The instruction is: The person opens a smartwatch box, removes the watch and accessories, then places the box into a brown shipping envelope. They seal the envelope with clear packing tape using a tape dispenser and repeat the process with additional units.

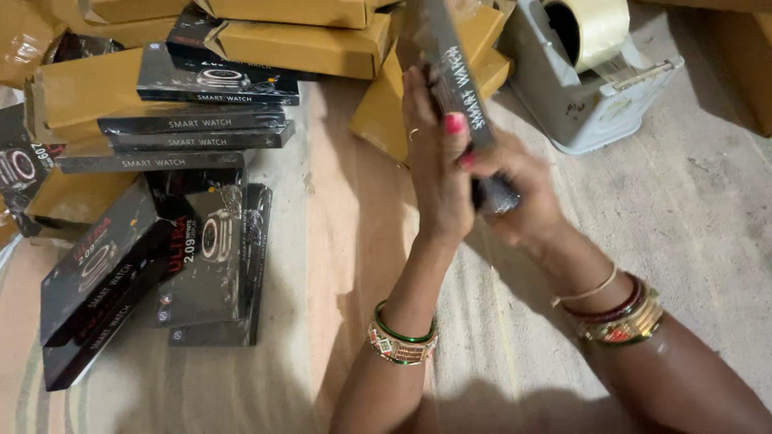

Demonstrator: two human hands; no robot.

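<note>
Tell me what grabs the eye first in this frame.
Both hands, left hand and right hand, clasp a long black box upright at centre. To the left, more black boxes lie stacked and scattered on the mat. A grey tape dispenser sits at upper right.

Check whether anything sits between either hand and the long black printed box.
Nothing visible does: the left hand and right hand both grip the long black printed box directly, upright between them.
</note>
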